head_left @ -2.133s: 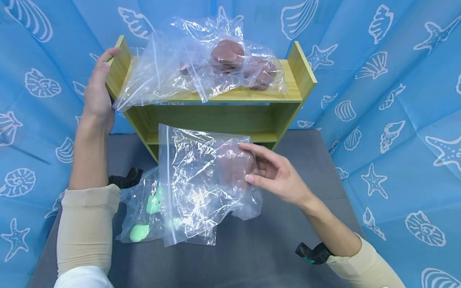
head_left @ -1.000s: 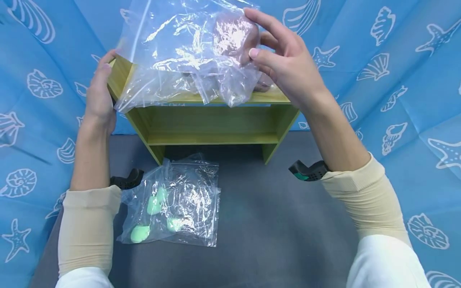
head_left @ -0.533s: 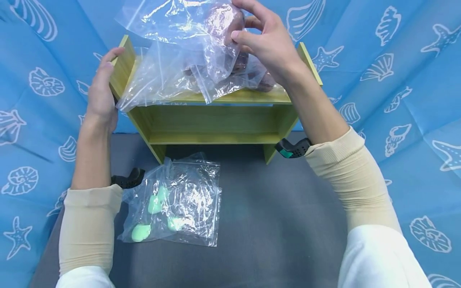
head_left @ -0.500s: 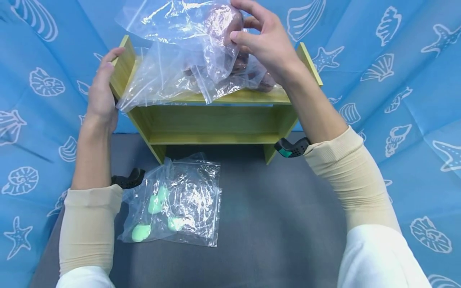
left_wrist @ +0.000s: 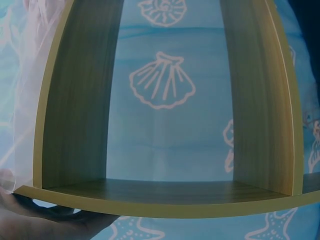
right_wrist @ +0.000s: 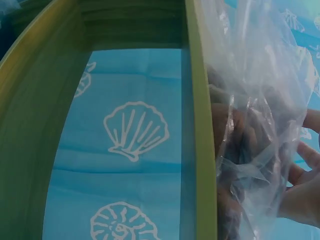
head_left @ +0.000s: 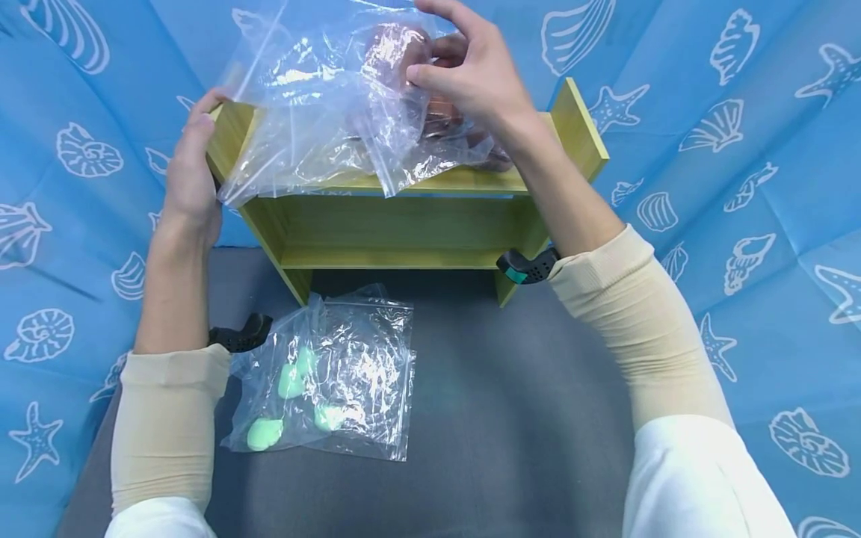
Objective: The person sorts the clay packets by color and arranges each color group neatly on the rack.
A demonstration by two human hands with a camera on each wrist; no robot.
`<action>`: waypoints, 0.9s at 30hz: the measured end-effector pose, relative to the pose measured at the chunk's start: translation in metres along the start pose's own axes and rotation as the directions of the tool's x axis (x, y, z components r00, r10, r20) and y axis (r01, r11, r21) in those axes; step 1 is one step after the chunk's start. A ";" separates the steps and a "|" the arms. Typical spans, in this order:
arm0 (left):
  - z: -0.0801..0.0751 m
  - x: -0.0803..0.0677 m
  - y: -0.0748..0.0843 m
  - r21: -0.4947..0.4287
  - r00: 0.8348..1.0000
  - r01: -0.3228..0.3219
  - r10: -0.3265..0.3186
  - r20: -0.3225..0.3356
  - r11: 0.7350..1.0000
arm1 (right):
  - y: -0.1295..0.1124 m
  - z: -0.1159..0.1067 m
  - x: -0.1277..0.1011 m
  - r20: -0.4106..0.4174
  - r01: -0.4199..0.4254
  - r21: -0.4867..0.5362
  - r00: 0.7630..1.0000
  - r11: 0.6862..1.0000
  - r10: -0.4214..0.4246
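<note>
My right hand point(head_left: 480, 75) grips a clear zip bag point(head_left: 393, 56) with a reddish-brown lump inside, thumb and fingers around the lump's right side. It is over the top board of a small wooden shelf point(head_left: 403, 258). More clear zip bags point(head_left: 289, 161) with similar brown lumps lie on that board, partly hidden behind the held bag. At the shelf's left side panel, my left hand point(head_left: 190, 175) holds on with its fingers at the panel's edge. The right wrist view shows the right hand point(right_wrist: 305, 190) beside the bagged lumps point(right_wrist: 255, 130).
Clear zip bags point(head_left: 370, 381) with several pale green pieces point(head_left: 265, 433) lie on the grey table point(head_left: 498, 418), in front of the shelf's left part. A blue curtain point(head_left: 706, 187) with white sea-shell prints hangs behind and at both sides.
The right hand has lifted the bag from above the table to the shelf's top, then shifted it left and slightly lower onto the other bags. The left hand stays on the side panel.
</note>
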State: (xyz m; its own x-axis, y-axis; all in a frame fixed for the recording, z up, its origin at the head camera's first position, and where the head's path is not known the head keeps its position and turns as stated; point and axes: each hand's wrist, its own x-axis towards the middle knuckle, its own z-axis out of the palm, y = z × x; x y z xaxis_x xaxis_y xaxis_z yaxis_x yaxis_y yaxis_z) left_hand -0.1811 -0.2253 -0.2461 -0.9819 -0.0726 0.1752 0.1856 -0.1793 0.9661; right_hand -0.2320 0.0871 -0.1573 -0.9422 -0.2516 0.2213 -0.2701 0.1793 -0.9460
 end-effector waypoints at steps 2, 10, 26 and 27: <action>0.000 0.000 0.000 -0.010 1.000 -0.002 0.002 0.004 1.000 | 0.001 0.002 0.001 0.005 -0.018 0.008 1.000 1.000 0.018; 0.001 -0.001 0.000 -0.004 1.000 -0.007 0.007 0.015 1.000 | 0.010 0.011 0.006 0.015 -0.028 -0.246 0.999 0.969 0.032; 0.004 0.004 -0.005 0.038 0.999 -0.004 0.003 0.035 0.999 | 0.016 0.001 0.001 -0.107 0.037 -0.339 0.991 0.940 -0.078; 0.004 0.004 -0.005 0.038 0.999 0.002 -0.003 0.033 0.999 | 0.016 0.000 0.000 -0.120 0.053 -0.337 0.988 0.940 -0.099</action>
State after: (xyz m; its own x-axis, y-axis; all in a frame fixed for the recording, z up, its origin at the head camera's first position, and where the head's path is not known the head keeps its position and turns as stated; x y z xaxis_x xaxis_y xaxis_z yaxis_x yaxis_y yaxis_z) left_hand -0.1865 -0.2212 -0.2490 -0.9832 -0.0400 0.1780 0.1819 -0.1425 0.9729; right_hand -0.2361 0.0901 -0.1723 -0.9278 -0.1525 0.3404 -0.3708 0.4757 -0.7976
